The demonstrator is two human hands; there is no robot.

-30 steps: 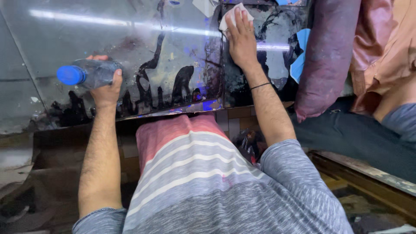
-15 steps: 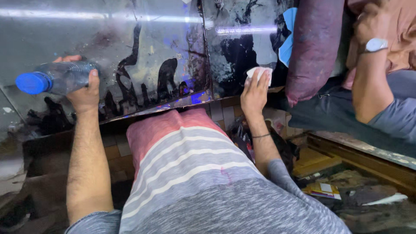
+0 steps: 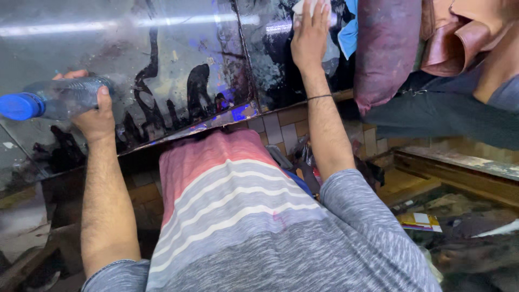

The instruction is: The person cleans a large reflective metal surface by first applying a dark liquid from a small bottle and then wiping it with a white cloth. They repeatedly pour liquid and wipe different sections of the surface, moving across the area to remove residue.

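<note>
The left hand (image 3: 96, 116) is gripping a blue-capped bottle (image 3: 51, 100) lying sideways on the glass (image 3: 178, 59), while the right hand (image 3: 310, 35), well apart, is pressing a white cloth (image 3: 300, 6) flat against the glass's far side.

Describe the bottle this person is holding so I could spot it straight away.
Start at the big shiny glass sheet stained with dark streaks, lying across the top of the view. Follow its near edge to the left, where the left hand grips a clear plastic bottle lying on its side. Its bright blue cap, pointing left, sets it apart from the white cloth under the right hand.
</note>
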